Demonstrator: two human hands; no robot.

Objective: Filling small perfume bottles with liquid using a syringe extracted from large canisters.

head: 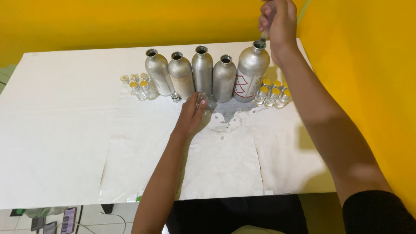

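Right hand (277, 19) is closed around a thin dropper or syringe (263, 37), tip in the mouth of the large labelled metal bottle (250, 73) at the right end of the bottle row; left hand (190, 115) pinches a small clear vial (202, 99) on the white counter (56, 130), in front of the four plain metal bottles (190, 73). Yellow-capped vials (273, 94) stand right of the big bottle and look finished; the cluster of vials (138, 86) on the left appears pending. A wet spill (227, 113) stains the paper nearby.
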